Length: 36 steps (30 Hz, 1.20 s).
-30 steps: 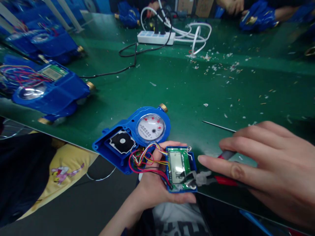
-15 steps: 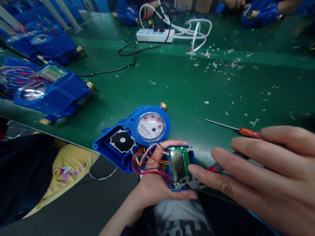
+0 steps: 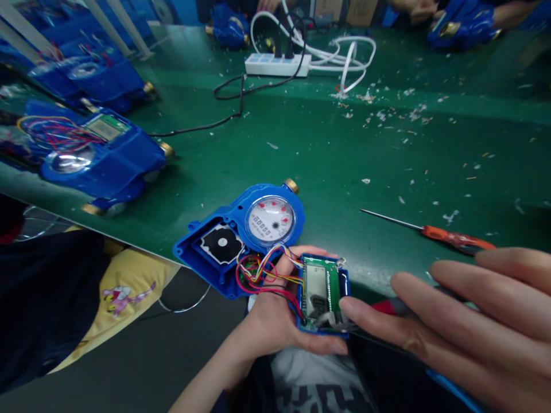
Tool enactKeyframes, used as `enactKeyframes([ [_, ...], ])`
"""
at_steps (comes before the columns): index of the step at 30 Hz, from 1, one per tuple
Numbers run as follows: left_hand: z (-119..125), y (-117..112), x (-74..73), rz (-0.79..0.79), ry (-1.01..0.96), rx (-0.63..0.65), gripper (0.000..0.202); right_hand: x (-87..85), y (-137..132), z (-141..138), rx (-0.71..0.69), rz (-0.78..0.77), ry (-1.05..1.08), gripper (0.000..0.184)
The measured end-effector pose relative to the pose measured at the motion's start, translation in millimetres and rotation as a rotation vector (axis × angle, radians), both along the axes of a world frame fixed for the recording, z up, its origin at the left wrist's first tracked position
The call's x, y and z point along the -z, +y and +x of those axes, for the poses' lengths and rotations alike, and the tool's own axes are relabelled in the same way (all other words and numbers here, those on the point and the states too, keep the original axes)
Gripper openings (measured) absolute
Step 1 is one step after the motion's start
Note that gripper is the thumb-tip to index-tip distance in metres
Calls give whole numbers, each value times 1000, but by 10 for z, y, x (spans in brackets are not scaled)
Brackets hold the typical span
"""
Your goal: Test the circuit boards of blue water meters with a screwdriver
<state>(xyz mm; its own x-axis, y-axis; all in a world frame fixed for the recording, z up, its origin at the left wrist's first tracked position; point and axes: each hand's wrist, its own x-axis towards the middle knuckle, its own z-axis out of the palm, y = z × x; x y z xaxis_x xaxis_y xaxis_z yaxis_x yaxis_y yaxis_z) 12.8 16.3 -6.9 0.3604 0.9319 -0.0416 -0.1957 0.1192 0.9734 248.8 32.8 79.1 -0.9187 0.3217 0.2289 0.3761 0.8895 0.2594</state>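
Pliers working at the display board of an opened water meter, low in the frame.

At bottom centre the left hand is cupping a small blue-cased green circuit board with a grey display, fingers closed round it. From the lower right the right hand is gripping red-handled metal pliers, whose nose is touching the board's lower edge. Red, yellow and blue wires are tying the board to the blue plastic water meter with a round white dial, which is lying open at the bench's near edge. I judge the job about midway: housing opened, board out, nothing refitted. An orange-handled thin screwdriver is lying at right on the green bench mat, which is littered with pale scraps. Farther off, more blue meters are sitting at left and a white power strip at top centre.
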Motion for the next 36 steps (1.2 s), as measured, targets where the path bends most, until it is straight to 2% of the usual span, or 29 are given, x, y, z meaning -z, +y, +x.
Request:
enactKeyframes([
  [4,-13,27,-26,-11,35,69,81,-44,131,-34,-86,-46,30,37],
  [9,-13,36,-2,15,-23,53,84,-42,238,-73,-28,-125,50,42],
  [14,-11,27,-17,48,44,37,82,-35,230,-36,-45,-107,8,43],
  [17,-14,20,-33,38,97,40,82,-89,230,-39,-81,-88,17,42],
  [23,-23,-7,26,-15,16,77,80,-225,221,-106,-212,-11,-84,40],
  [26,-31,-18,47,8,18,52,84,-138,178,-117,-154,-40,-28,35],
  [31,-24,-15,24,27,5,23,84,54,109,-97,-2,-100,50,39],
  [36,-1,-1,8,60,51,-24,83,143,25,-51,122,-169,114,35],
])
